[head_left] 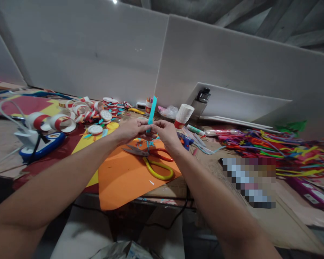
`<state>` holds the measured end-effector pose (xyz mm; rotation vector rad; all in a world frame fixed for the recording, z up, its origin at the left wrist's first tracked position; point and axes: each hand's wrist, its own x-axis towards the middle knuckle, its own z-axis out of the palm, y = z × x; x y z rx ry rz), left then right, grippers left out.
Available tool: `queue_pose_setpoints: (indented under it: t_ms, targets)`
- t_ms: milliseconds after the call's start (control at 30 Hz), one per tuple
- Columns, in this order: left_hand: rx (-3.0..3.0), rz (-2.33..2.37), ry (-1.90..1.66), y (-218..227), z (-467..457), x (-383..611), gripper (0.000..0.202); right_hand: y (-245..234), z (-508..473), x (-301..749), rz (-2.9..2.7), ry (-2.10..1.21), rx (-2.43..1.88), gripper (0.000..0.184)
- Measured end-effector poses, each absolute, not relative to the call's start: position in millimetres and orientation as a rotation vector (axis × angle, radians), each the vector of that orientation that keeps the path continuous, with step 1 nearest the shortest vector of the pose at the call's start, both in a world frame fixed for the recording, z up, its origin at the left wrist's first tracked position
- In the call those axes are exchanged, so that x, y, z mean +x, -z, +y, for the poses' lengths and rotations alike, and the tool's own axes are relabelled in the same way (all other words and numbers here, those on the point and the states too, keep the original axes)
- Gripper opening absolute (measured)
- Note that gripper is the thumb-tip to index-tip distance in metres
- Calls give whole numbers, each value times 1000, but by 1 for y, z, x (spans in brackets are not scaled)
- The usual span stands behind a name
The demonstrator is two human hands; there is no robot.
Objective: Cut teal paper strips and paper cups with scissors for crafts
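A narrow strip of turquoise paper (152,111) stands upright between my two hands, above the worktable. My left hand (136,130) pinches its lower part from the left. From the right, the fingers of my right hand (164,131) close on the same strip, and the fingertips of both hands nearly meet. Below them a pair of scissors (158,169), with one yellow and one red handle, lies with its blades apart on a sheet of orange paper (124,183). Small turquoise scraps lie just beyond the scissors, partly hidden by my hands.
Cut paper-cup rings (81,109) and a blue-edged power strip (43,147) lie at left. Stacked paper cups (184,114), a bottle (201,104), a glue stick (196,130) and a blue glue gun (187,142) stand or lie behind. Colourful pipe cleaners (283,151) spread at right.
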<state>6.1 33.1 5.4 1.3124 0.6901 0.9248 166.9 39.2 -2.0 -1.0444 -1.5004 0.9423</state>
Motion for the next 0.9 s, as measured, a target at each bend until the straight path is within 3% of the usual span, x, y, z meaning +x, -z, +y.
queue_pose_setpoints:
  t_ms: [233,467,700,900]
  targets:
    - [1329,673,-932,-6,35,5,29,-1,38,165,-1452,-886,-1013,26]
    - [1310,595,-896,-5,35,2,46,-2,37,166,-1493,-1118,-954,37]
    - [1192,580,-846,-12,30,0,33,-10,30,167,-1361,-1320,-967,39]
    - [1150,585,-869,-13,28,0,33,-9,32,167,-1298,-1397,-931,42]
